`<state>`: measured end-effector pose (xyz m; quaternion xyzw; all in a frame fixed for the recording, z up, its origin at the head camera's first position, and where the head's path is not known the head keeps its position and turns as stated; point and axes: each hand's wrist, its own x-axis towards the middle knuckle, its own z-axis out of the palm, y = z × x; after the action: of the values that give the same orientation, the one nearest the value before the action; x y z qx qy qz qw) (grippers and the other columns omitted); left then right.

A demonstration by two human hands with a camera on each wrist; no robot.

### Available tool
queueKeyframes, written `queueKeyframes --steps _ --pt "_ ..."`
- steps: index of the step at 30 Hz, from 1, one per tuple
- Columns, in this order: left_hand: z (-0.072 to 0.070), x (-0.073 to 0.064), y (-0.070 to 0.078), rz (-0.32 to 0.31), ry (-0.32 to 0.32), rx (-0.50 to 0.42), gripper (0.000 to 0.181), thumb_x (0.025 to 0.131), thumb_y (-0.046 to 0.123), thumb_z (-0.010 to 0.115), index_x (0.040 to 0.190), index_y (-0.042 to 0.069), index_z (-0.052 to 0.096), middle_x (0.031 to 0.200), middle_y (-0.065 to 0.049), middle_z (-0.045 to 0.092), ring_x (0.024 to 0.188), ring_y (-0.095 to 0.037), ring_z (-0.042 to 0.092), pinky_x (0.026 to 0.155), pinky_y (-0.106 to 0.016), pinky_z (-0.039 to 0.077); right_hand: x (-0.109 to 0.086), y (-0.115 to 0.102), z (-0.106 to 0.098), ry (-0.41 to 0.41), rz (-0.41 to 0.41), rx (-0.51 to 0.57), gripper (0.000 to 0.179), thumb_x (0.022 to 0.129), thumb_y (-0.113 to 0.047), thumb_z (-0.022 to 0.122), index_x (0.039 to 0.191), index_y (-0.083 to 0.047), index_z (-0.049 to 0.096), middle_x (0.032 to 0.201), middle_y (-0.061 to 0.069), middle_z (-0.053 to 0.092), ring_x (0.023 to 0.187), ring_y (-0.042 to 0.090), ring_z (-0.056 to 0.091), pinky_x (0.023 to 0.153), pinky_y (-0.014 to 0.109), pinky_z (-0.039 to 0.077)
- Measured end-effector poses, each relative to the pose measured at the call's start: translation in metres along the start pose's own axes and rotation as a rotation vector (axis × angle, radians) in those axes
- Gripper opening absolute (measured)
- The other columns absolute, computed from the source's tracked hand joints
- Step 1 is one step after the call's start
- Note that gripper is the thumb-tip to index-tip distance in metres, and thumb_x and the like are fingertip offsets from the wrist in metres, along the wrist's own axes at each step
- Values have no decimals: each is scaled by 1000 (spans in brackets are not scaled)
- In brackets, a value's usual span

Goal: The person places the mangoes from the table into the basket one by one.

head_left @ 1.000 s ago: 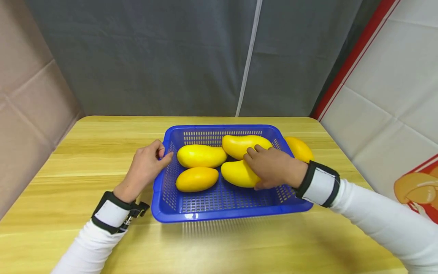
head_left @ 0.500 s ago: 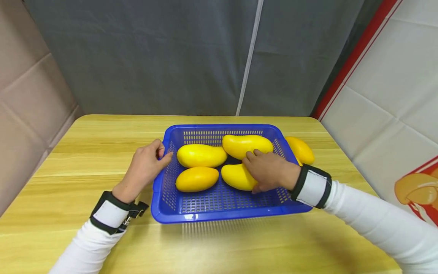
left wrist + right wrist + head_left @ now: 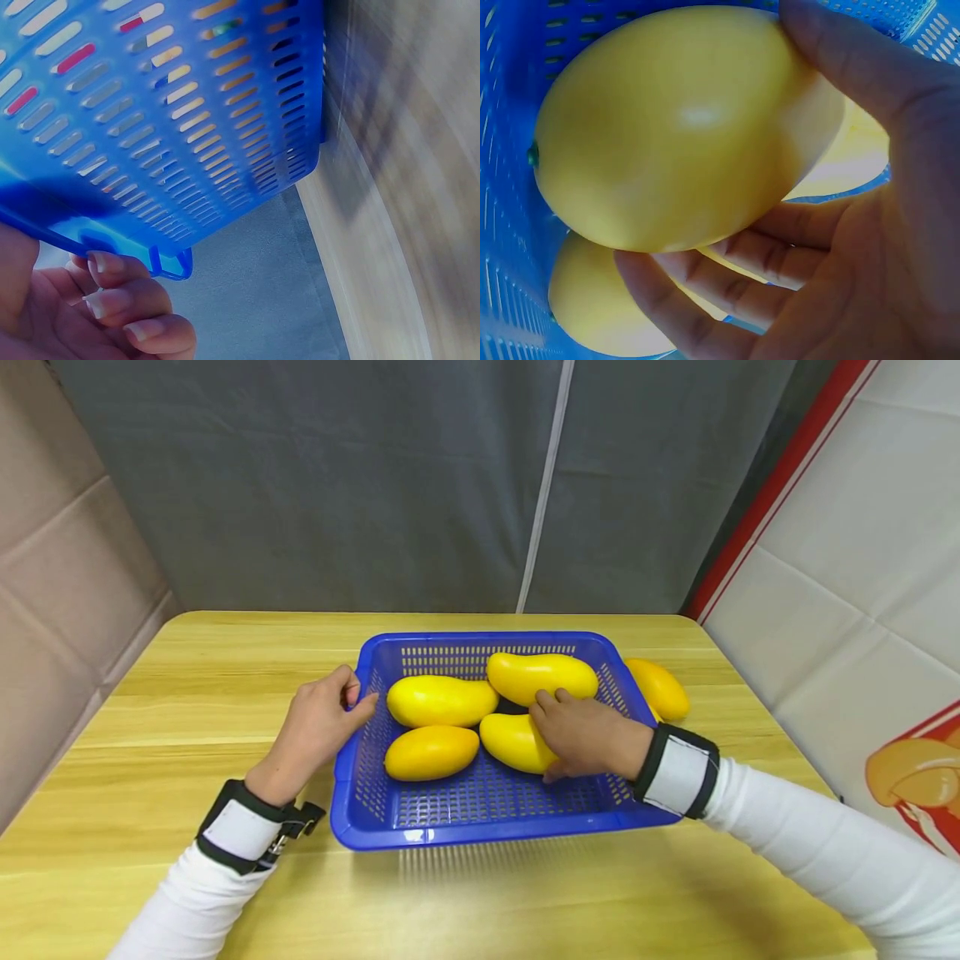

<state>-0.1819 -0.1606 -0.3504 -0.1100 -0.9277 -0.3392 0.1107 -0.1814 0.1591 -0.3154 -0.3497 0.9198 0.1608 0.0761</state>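
Note:
A blue plastic basket (image 3: 517, 835) with slotted walls holds several yellow mangoes. My left hand (image 3: 315, 722) grips its left rim, thumb over the edge; in the left wrist view the curled fingers (image 3: 135, 300) sit beneath the rim. Inside the basket, my right hand (image 3: 585, 732) holds the front right mango (image 3: 513, 742), covering its right end. The right wrist view shows this mango (image 3: 682, 127) between thumb and fingers. Behind it lies another yellow mango (image 3: 542, 677). On the left are a yellow mango (image 3: 442, 700) and a more orange mango (image 3: 432, 753).
Outside the basket, an orange-yellow mango (image 3: 658, 689) lies on the wooden table (image 3: 247, 693) by the right wall, and the right forearm passes in front of it. A grey curtain (image 3: 337, 485) hangs behind the table, with a white printed sheet (image 3: 847, 552) on the right.
My right hand has shifted slightly left with the mango, bringing it nearer the orange one. The left hand keeps its place on the rim.

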Motion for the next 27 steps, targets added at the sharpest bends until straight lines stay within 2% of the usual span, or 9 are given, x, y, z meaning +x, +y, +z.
queueKeyframes --steps 4,8,12,19,21,23,27 --pt "0 0 0 -6 -4 -2 27 90 18 65 80 7 42 64 -4 38 50 -18 42 42 -24 27 -1 1 1 21 -19 -22 79 69 -57 78 114 1 50 96 11 46 81 26 48 62 39 50" --pt "0 0 1 -6 -2 -8 28 90 17 65 80 7 41 64 -4 37 50 -18 41 42 -24 26 -2 4 0 38 -35 -48 78 71 -54 78 117 1 51 102 13 47 86 28 48 62 40 50" --pt "0 -1 0 -4 0 -10 27 90 17 65 80 7 41 64 -4 37 50 -18 40 42 -24 26 -3 5 -3 18 -40 -69 74 76 -49 76 123 3 49 109 16 47 90 30 49 65 42 50" --pt "-1 -1 0 -16 -12 -10 27 90 18 65 81 7 42 64 -4 37 50 -18 41 42 -24 27 -4 5 -7 -26 -30 -55 71 79 -46 73 122 6 49 103 16 45 87 29 47 64 41 49" --pt "-1 -1 0 -24 -19 -17 27 91 18 64 82 7 41 65 -5 38 50 -18 41 41 -23 28 -4 5 -9 -57 -15 -35 71 80 -45 73 124 6 48 107 17 45 92 31 48 68 43 50" --pt "-1 -2 1 -27 -19 -21 27 91 18 64 82 7 41 65 -5 38 50 -18 42 41 -23 29 -4 7 -11 -100 7 -5 75 82 -45 72 129 6 46 119 19 46 103 35 49 77 46 50" --pt "-2 -2 1 -22 -13 -17 27 91 18 64 82 7 41 66 -5 38 50 -18 42 41 -23 29 -4 10 -18 -172 36 45 79 84 -45 70 137 6 40 139 23 38 122 39 42 92 54 43"
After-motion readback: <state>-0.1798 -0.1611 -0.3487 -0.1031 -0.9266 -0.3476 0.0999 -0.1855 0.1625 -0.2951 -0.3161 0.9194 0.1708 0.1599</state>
